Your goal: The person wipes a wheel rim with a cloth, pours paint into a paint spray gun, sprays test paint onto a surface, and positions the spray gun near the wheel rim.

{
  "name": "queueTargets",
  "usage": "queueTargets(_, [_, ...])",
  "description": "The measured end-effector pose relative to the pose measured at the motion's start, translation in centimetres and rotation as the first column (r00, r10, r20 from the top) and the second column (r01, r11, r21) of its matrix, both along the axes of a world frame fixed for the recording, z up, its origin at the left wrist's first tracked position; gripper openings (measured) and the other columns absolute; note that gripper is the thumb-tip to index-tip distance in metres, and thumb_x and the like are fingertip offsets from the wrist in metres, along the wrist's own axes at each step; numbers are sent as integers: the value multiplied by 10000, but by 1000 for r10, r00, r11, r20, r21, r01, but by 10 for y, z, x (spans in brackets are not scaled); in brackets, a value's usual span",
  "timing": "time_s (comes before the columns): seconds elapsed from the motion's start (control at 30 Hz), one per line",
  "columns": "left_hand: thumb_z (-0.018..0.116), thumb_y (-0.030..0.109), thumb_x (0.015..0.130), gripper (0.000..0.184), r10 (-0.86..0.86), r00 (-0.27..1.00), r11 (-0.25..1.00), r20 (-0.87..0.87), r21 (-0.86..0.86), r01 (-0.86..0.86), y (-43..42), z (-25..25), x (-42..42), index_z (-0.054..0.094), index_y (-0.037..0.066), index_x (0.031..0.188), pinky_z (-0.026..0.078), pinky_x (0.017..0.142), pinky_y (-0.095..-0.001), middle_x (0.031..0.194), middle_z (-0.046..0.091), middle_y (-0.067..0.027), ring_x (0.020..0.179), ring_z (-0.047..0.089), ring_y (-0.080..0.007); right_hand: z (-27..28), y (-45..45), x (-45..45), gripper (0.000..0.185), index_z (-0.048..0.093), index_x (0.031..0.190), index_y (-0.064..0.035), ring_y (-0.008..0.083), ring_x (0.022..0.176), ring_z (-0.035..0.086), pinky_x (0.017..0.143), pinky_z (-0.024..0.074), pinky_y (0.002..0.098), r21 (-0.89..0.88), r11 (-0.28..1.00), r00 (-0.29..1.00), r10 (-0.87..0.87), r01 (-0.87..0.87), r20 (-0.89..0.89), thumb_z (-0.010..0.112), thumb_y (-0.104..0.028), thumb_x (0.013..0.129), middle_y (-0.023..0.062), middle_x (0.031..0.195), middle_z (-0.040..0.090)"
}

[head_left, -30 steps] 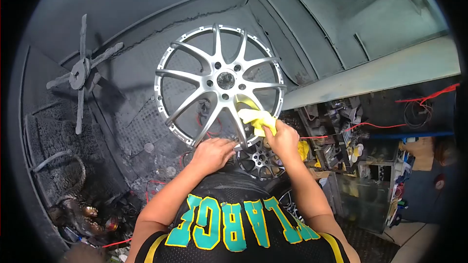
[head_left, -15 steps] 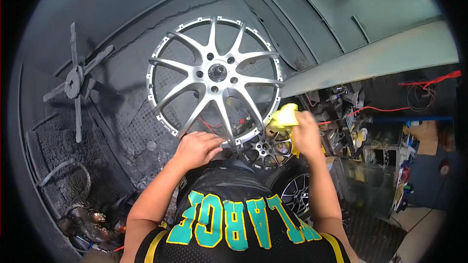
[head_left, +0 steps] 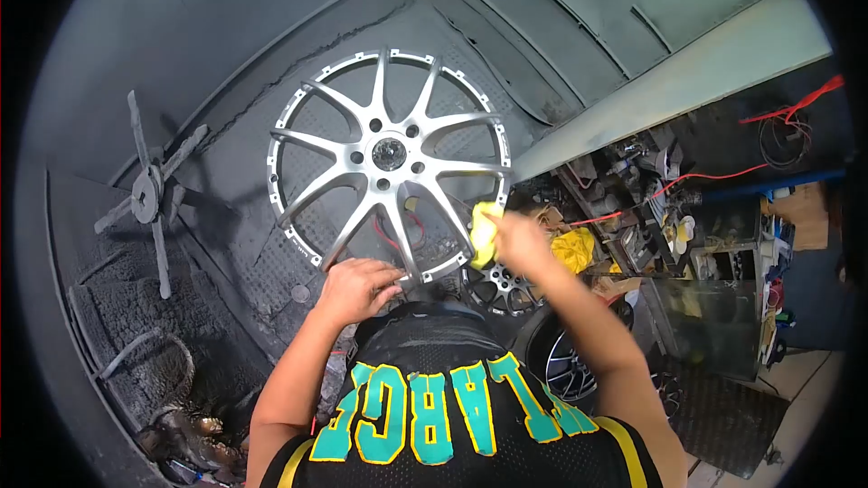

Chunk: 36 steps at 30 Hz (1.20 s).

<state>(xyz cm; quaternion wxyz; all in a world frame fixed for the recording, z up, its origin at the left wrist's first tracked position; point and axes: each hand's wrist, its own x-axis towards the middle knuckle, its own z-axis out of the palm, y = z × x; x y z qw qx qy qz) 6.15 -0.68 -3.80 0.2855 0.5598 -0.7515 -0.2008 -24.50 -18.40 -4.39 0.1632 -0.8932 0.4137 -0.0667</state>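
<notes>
several things are crowded around one silver wheel (head_left: 393, 126), which is set face up in the middle, between grey walls (head_left: 244, 18). beyond its left edge, a dusty stand (head_left: 145, 197) with spread arms is placed well apart. beyond its lower right edge, a dark wheel (head_left: 502, 289) and a tyred wheel (head_left: 570, 366) are seen lower down, with a crumpled yellow sheet (head_left: 574, 250) near them. farther right, a cluttered shelf (head_left: 592, 203) is crossed by a red cable (head_left: 708, 177).

the view of the silver wheel's lower edge is partly blocked by the left hand (head_left: 357, 291), and that of its lower right edge by a yellow cloth (head_left: 485, 233) and the right hand (head_left: 526, 246). the tyred wheel is partly covered by the right forearm (head_left: 597, 325) and the black shirt (head_left: 425, 416).

on the silver wheel, ten spokes, five bolt holes and one round centre are counted; on the stand, at least four arms. one cloth is held, clamped in the right hand, which is blurred; whether the rim is touched by it cannot be told. the left hand's fingers are laid close together on the lower edge; whether it is gripped underneath cannot be told.
</notes>
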Motion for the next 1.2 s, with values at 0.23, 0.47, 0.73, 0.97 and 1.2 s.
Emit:
queueTargets(0.23, [830,282,755,207,-18,999,1000,49,-9,18,4,-5,41,772,118,866,550,708,-382,810,721,-45,744,697,-274,-14,2,-2,442,683,1285,-201,386,766,708,701,574,517,-91,993,995,78,-72,58,624,-190,848,138,904,733])
queueTargets(0.47, [848,297,726,224,34,996,999,77,9,-35,28,-4,42,745,113,802,514,662,-396,739,662,-61,719,670,-282,-14,71,18,528,614,1405,-181,427,756,704,756,569,550,149,983,994,-102,105,-32,623,-243,881,238,817,709])
queueTargets(0.73, [833,185,697,211,218,974,927,-68,-298,-229,67,14,96,703,93,834,448,808,-405,795,659,-62,806,618,-302,61,123,21,438,685,1253,-63,377,788,724,726,581,468,154,987,958,0,-47,288,677,-206,838,203,905,735])
queueTargets(0.97, [810,128,727,215,329,916,848,-232,-355,-394,84,21,34,605,99,784,401,703,-407,795,597,-67,750,554,-290,123,63,108,497,678,1199,-56,385,856,720,733,570,489,-203,977,997,-71,62,-38,708,-448,895,190,921,737])
queueTargets(1.2, [802,87,804,350,378,886,831,-267,-323,-452,89,-22,14,511,46,995,417,777,-457,928,545,-144,837,530,-351,75,80,94,368,748,1003,-114,362,758,725,654,570,473,-262,952,987,-144,158,72,735,-462,882,134,827,741])
